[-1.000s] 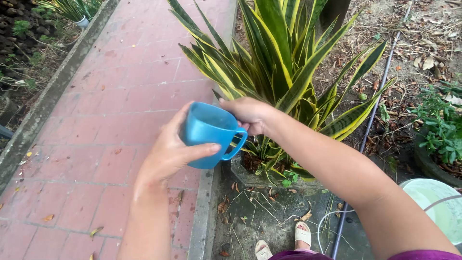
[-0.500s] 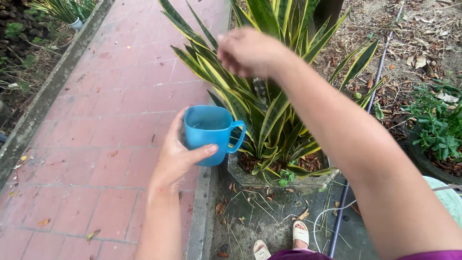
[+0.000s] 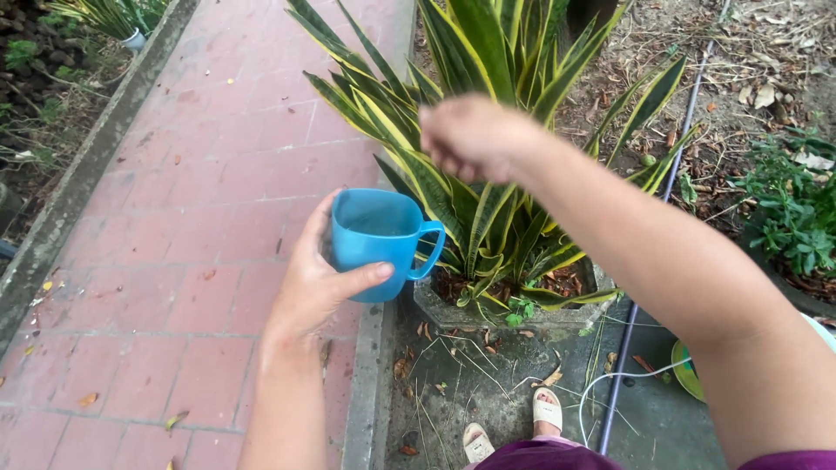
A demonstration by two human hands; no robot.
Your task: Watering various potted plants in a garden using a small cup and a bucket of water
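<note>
Blue mug [image 3: 380, 242] half behind left hand [image 3: 315, 287], contents unclear.

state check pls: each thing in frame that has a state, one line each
blue mug: upright, held off the ground, handle toward the plant
left hand: gripping the blue mug
right hand: loosely curled over the leaves, holding nothing visible
snake plant: upright in its planter
concrete planter: on the ground, dry leaves inside
thin pipe: lying on the ground
</note>
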